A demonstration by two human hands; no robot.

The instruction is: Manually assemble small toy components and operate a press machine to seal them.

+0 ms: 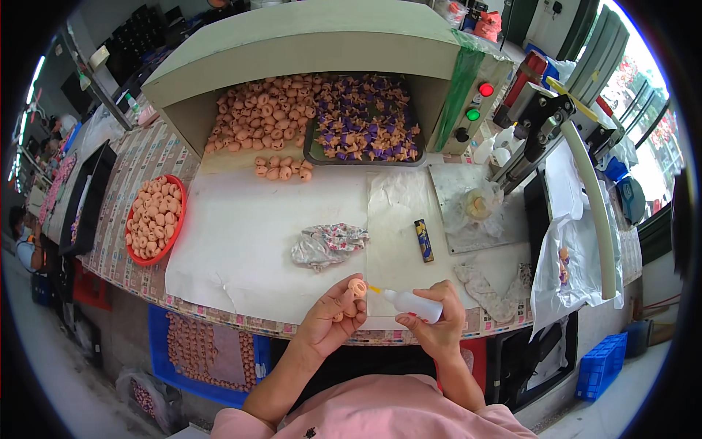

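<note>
My left hand (330, 322) is closed around a few small peach-coloured doll heads, with one doll head (357, 288) held up between thumb and finger, its round opening showing. In my right hand (442, 316) is a white squeeze bottle (417, 306), tipped sideways. Its thin yellow nozzle points left and meets or nearly meets the edge of that opening. A crumpled floral cloth (329, 245) lies on the white paper just beyond my hands. Farther right, a dark blue and yellow tube (423, 241) rests on the paper.
A beige box-like machine (307, 51) spans the back, sheltering piled heads (259, 110) and a dark tray (420, 155) of small purple-and-peach figures. More heads fill a red basket (181, 212) at left. A metal press (534, 139) stands at right; a blue crate (157, 344) sits below the table.
</note>
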